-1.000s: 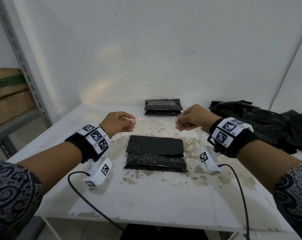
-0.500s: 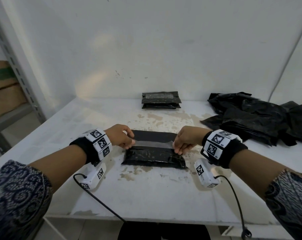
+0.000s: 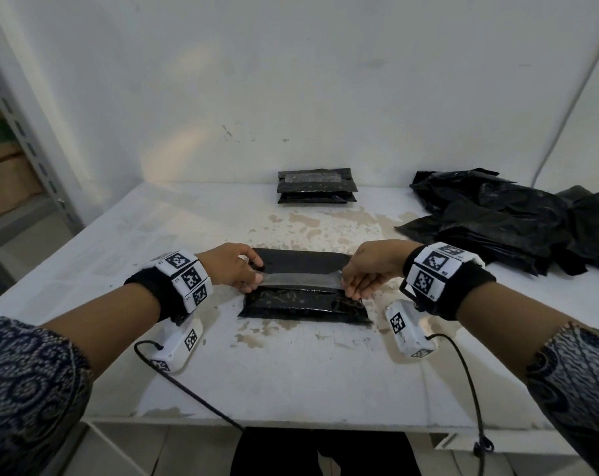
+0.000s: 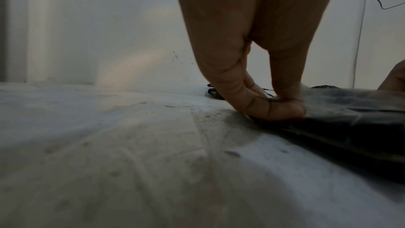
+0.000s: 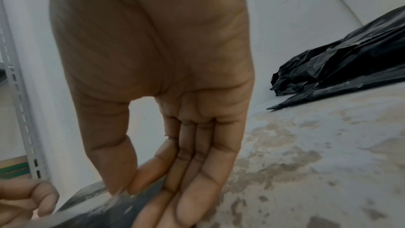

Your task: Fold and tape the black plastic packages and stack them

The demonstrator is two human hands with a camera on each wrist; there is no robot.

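Left hand: left hand (image 3: 234,267) at the left end of the folded package, thumb and forefinger curled and pinching the end of the tape strip; in the left wrist view the fingertips (image 4: 285,110) press down onto the package's edge.
Right hand: right hand (image 3: 371,267) at the right end, thumb and forefinger pinching the other end of the strip; the remaining fingers (image 5: 197,188) lie fairly straight and close together over the package.
Tape strip: tape strip (image 3: 299,280), clear and greyish, stretched taut between both hands, lying lengthwise along the flap's edge; whether it is fully stuck down cannot be told.
Folded package: folded package (image 3: 304,302), black plastic, flat and rectangular, near the front middle of the desk; matte upper flap folded over a glossy, wrinkled lower half.
Desk: desk (image 3: 291,379), white, flat top with brown blotches where the coating is worn.
Wrist gear: wristbands (image 3: 188,280) with black-and-white square markers, a small white camera unit under each wrist, black cables trailing off the front edge.
Loose plastic: heap of black plastic (image 3: 517,221), crumpled and shiny, at the far right of the desk.
Finished stack: stack of taped packages (image 3: 315,186), at the far middle, close to the white wall, well apart from the hands; clear tape shows on the top one.
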